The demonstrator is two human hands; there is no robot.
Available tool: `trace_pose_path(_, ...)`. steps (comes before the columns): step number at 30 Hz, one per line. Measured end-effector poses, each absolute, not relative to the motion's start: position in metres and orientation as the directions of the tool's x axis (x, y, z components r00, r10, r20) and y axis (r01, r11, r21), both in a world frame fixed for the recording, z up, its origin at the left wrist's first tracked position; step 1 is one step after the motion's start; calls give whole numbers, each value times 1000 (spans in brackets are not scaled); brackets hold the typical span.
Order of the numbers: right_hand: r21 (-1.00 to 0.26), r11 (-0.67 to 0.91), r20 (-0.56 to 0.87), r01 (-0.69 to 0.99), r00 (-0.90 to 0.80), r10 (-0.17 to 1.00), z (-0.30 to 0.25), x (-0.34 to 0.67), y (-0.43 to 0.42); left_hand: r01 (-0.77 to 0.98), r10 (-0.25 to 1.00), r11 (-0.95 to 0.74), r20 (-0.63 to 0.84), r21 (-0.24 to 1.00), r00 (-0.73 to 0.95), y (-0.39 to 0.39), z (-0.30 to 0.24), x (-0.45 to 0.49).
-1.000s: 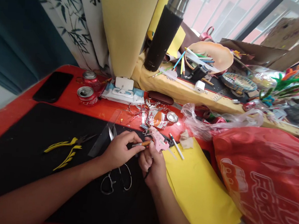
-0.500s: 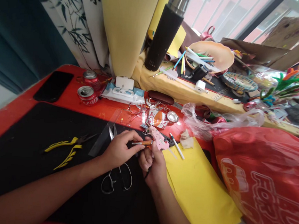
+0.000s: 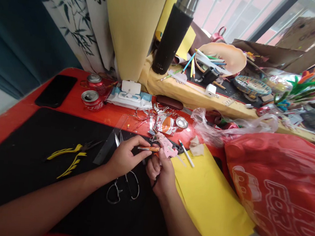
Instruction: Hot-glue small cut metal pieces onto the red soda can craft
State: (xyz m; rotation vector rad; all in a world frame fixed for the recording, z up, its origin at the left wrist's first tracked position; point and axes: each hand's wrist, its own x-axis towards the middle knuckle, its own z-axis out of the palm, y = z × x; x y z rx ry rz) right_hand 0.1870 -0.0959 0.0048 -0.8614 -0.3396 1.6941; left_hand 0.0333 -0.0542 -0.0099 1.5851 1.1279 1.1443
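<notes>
My left hand [image 3: 125,156] pinches a small orange stick-like piece [image 3: 147,148] between thumb and fingers, holding it level at the nozzle of a pink glue gun [image 3: 166,146]. My right hand [image 3: 160,171] is wrapped round the grip of that glue gun, just right of my left hand. Both hands hover over a black mat [image 3: 45,167]. A pair of metal scissors [image 3: 124,186] lies on the mat under my left wrist.
Yellow-handled pliers [image 3: 66,155] lie on the mat at the left. Yellow paper [image 3: 210,207] and a red plastic bag [image 3: 280,191] fill the right. Two red cans [image 3: 92,94], a phone [image 3: 55,90], a wipes pack [image 3: 130,95] and a black flask [image 3: 174,33] stand behind.
The orange piece and the glue gun have risen slightly; my left fingers have shifted along the piece. Otherwise nothing has moved.
</notes>
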Motion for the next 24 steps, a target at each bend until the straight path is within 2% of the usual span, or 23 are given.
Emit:
trace_pose_path(9,-639,-316,-368,-702,-82,926,4,186,-95,161,965,-226,199,961,169,-55,-11,32)
trace_pose_path(24,-627,-331,-341,-705,-134,930,-2,190,-94,186,978,-158,127,970,168,-51,-9,32)
